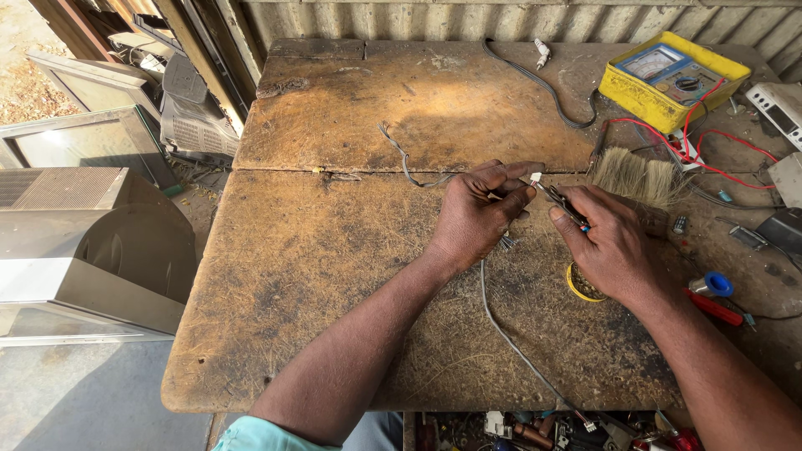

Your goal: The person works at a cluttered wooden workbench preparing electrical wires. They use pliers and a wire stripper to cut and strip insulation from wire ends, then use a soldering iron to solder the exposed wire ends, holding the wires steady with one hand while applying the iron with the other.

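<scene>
Grey wire (501, 321) runs up from the near edge of the wooden table (334, 250) into my left hand (476, 219), whose fingers pinch it just behind its small white tip. My right hand (608, 244) is closed around slim pliers (561, 200), their nose touching that tip. I see the wire as thin and pale, slightly curved. Just beyond my right hand lies a bristle brush (637, 177)

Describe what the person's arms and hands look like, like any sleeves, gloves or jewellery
Both hands are bare: no gloves on the left hand or right hand, and no ring or watch shows. The forearms are uncovered too. A light turquoise sleeve shows at the bottom edge on the left arm; the right arm's sleeve is out of view.
</scene>
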